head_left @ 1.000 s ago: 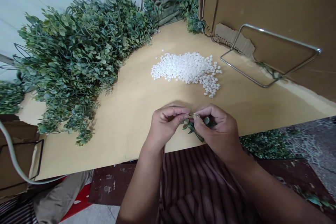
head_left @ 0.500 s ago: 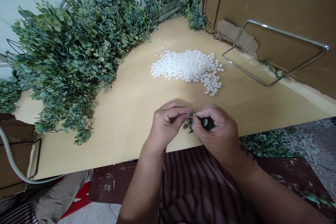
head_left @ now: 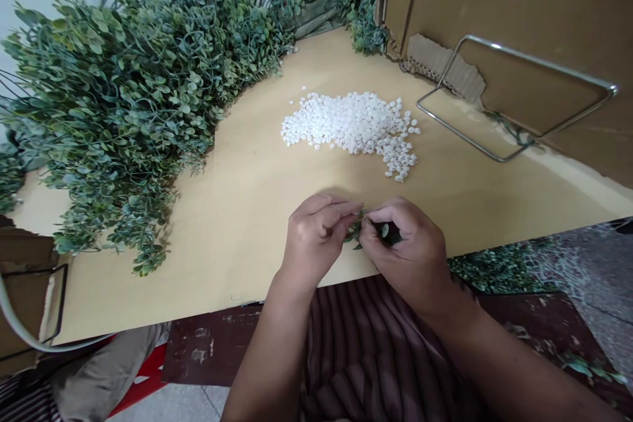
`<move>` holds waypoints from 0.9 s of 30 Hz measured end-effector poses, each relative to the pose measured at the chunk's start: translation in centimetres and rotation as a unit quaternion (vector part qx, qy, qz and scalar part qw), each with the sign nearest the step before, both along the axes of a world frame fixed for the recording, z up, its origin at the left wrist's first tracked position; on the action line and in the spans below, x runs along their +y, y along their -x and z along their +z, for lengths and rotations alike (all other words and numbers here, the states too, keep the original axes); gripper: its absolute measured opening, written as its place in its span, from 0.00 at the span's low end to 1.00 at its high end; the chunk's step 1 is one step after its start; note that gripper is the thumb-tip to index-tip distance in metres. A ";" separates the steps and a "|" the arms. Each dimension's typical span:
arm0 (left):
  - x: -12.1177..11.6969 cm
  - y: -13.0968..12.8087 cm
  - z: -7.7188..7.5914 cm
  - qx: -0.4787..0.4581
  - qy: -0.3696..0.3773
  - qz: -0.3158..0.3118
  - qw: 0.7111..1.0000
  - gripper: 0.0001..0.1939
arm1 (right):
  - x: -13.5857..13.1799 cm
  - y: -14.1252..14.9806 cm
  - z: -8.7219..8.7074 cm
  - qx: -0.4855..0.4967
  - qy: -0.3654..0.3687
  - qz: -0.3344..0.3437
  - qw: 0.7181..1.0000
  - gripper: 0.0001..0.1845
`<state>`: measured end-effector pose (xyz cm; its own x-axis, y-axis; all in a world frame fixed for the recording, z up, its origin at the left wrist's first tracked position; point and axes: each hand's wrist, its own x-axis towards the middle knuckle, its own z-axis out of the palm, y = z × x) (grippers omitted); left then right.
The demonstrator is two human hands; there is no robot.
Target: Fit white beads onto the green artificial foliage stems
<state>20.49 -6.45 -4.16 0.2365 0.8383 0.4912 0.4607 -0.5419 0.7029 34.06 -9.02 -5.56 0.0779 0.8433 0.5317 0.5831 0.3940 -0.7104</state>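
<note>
Both hands meet over the near edge of the tan tabletop (head_left: pixel 247 211). My left hand (head_left: pixel 316 237) pinches its fingertips on the tip of a small green leafy sprig (head_left: pixel 357 232). My right hand (head_left: pixel 405 250) is curled around the rest of that sprig, and a few leaves show between its fingers. What the fingertips press together at the sprig's tip is too small to make out. A heap of small white round pieces (head_left: pixel 353 125) lies on the table just beyond the hands.
A big mound of green artificial foliage (head_left: pixel 123 99) covers the table's left half. Brown cardboard (head_left: pixel 519 6) stands at the right, with a bent metal wire frame (head_left: pixel 499 105) leaning on it. More foliage (head_left: pixel 499 267) lies below the table's right edge. A white cable (head_left: pixel 30 336) hangs at the lower left.
My hands have drawn closer together and the sprig sits deeper inside my right hand. The view has shifted slightly.
</note>
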 end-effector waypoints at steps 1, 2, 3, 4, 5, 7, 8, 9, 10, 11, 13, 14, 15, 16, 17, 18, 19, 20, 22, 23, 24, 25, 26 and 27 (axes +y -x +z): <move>0.0 -0.1 -0.1 -0.018 0.015 0.003 1.000 0.09 | 0.0 0.0 0.0 0.015 0.005 0.004 1.000 0.07; 0.0 -0.1 -0.1 -0.039 0.035 0.006 0.999 0.09 | 0.0 -0.1 0.0 0.035 0.009 0.009 0.999 0.07; 0.0 -0.2 -0.1 -0.062 0.060 0.007 0.996 0.09 | 0.0 -0.1 0.1 0.057 0.017 0.015 0.998 0.06; 0.0 -0.2 0.0 -0.085 0.088 0.007 0.992 0.08 | 0.0 -0.1 0.1 0.077 0.026 0.022 0.996 0.06; -0.1 -0.2 0.0 -0.108 0.115 0.006 0.987 0.07 | 0.0 -0.2 0.2 0.095 0.038 0.029 0.994 0.06; -0.1 -0.2 0.2 -0.147 0.158 0.001 0.976 0.06 | -0.1 -0.2 0.4 0.122 0.060 0.038 0.990 0.05; -0.2 -0.2 0.3 -0.163 0.174 -0.003 0.971 0.05 | -0.1 -0.3 0.5 0.131 0.067 0.041 0.988 0.05; -0.2 -0.2 0.4 -0.177 0.187 -0.008 0.966 0.05 | -0.1 -0.3 0.6 0.137 0.073 0.041 0.987 0.05; -0.2 -0.1 0.4 -0.189 0.196 -0.012 0.962 0.05 | -0.1 -0.3 0.6 0.142 0.074 0.041 0.986 0.05; -0.2 -0.1 0.5 -0.199 0.203 -0.017 0.959 0.05 | -0.1 -0.4 0.7 0.146 0.075 0.042 0.986 0.05; -0.1 -0.1 0.5 -0.218 0.210 -0.025 0.953 0.04 | -0.1 -0.4 0.7 0.150 0.079 0.045 0.984 0.05; -0.1 -0.1 0.5 -0.228 0.214 -0.027 0.949 0.04 | -0.1 -0.4 0.7 0.152 0.081 0.047 0.984 0.05; 0.0 -0.1 0.5 -0.238 0.220 -0.028 0.946 0.04 | 0.0 -0.5 0.7 0.155 0.083 0.048 0.983 0.04; 0.0 -0.2 0.5 -0.247 0.228 -0.028 0.942 0.04 | 0.0 -0.5 0.8 0.159 0.088 0.050 0.982 0.04; 0.1 -0.3 0.5 -0.254 0.238 -0.029 0.937 0.04 | 0.0 -0.5 0.8 0.163 0.094 0.052 0.981 0.04; 0.1 -0.4 0.5 -0.258 0.250 -0.031 0.933 0.04 | 0.0 -0.6 0.8 0.168 0.100 0.054 0.979 0.04; 0.1 -0.4 0.6 -0.261 0.261 -0.034 0.929 0.04 | 0.0 -0.6 0.8 0.172 0.107 0.058 0.978 0.04; 0.1 -0.5 0.7 -0.262 0.271 -0.036 0.925 0.05 | 0.0 -0.6 0.8 0.174 0.112 0.063 0.976 0.04; 0.1 -0.4 0.8 -0.264 0.287 -0.035 0.920 0.07 | 0.1 -0.8 0.8 0.177 0.114 0.076 0.975 0.04; 0.1 -0.3 0.9 -0.265 0.289 -0.034 0.919 0.08 | 0.1 -0.8 0.7 0.177 0.109 0.083 0.975 0.04; 0.2 -0.1 1.0 -0.265 0.287 -0.032 0.920 0.09 | 0.1 -0.9 0.7 0.177 0.102 0.090 0.975 0.03; 0.3 0.1 1.0 -0.264 0.277 -0.027 0.924 0.09 | 0.1 -0.9 0.7 0.177 0.093 0.096 0.975 0.03; 0.4 0.3 0.9 -0.261 0.259 -0.015 0.930 0.09 | 0.1 -1.0 0.7 0.177 0.084 0.101 0.975 0.03; 0.6 0.5 0.8 -0.254 0.238 0.006 0.938 0.08 | 0.1 -1.0 0.7 0.178 0.074 0.106 0.976 0.04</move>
